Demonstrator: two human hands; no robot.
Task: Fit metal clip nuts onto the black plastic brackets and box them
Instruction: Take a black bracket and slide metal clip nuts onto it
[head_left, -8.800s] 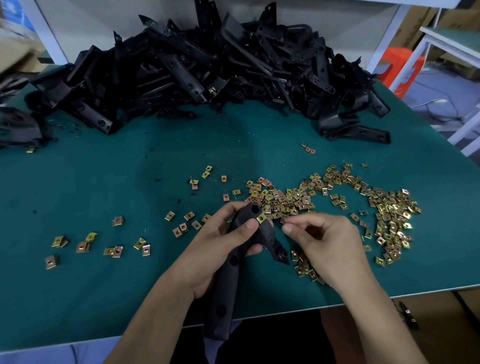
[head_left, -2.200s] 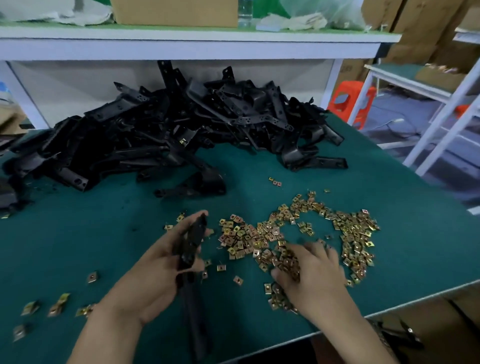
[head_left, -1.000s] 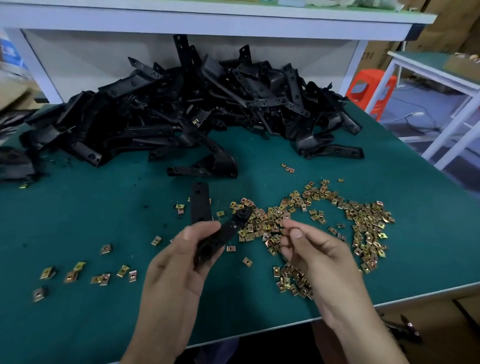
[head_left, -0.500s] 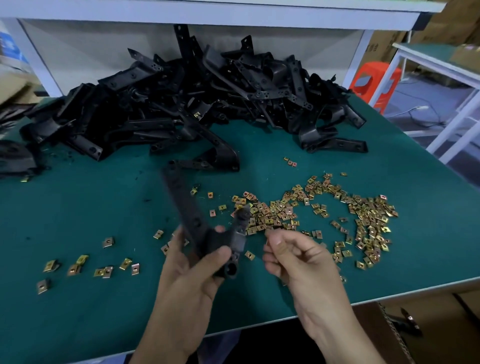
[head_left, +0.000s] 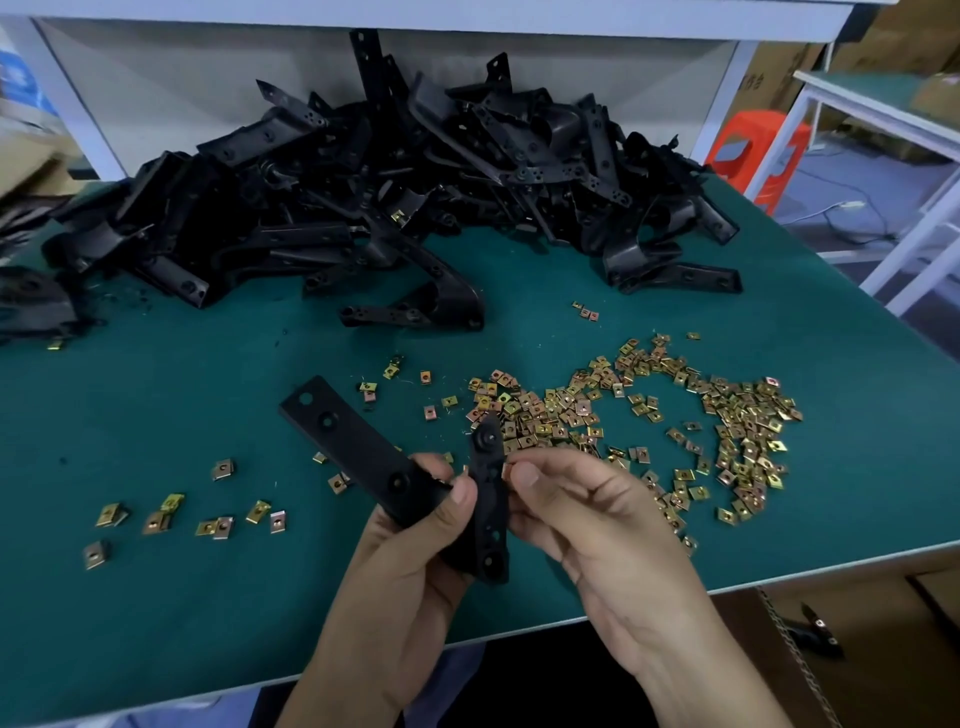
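The left hand (head_left: 415, 535) clamps thumb and fingers round the bend of a black plastic bracket (head_left: 358, 447), raised over the near edge of the green counter (head_left: 156, 374). The right hand (head_left: 597, 525) pinches a single clip nut (head_left: 505, 471) between thumb and forefinger against the right edge of the bracket's shorter arm. Beyond the held bracket, at the back of the counter, rises the heap of black brackets (head_left: 415, 182). To the bracket's right and just behind it spreads the loose scatter of brass-coloured clip nuts (head_left: 649, 410), and to its left lies a smaller handful of nuts (head_left: 166, 517). The step in hand appears to be the fitting itself: the nut meets the edge but does not look pushed home. The next move likely calls for lining the nut's slot with the plastic lip and sliding it on until it sits over a hole, with the left hand bracing. Boxing this piece is not yet begun.
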